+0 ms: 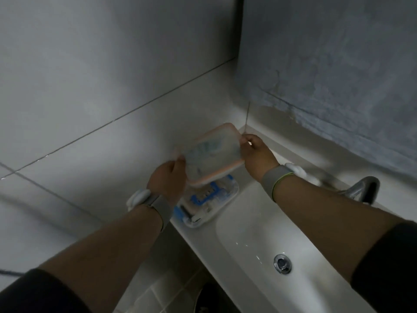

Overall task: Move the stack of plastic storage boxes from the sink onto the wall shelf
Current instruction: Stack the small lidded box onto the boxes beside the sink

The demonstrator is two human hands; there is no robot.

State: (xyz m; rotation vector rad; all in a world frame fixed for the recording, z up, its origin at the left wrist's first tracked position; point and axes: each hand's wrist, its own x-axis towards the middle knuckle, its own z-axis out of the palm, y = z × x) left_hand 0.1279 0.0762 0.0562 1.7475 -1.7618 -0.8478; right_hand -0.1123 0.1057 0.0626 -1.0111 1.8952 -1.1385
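Between the left hand point(168, 177) and right hand point(256, 154), both closed on its short ends, the pink-rimmed box point(209, 154) is tilted, long axis running hand to hand.

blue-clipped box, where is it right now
In the head view the blue-clipped box sits on the sink ledge's left end, beneath the pink-rimmed box both hands hold.

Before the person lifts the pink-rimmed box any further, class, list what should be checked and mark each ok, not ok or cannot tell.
1. Left hand has a grip on the pink-rimmed box: ok.
2. Right hand holds its opposite end: ok.
3. Box held level: not ok, it tilts.
4. Lid sealed: cannot tell.
5. Blue-clipped box sits steady on the sink ledge: ok.
6. Wall shelf within reach: cannot tell, out of view.
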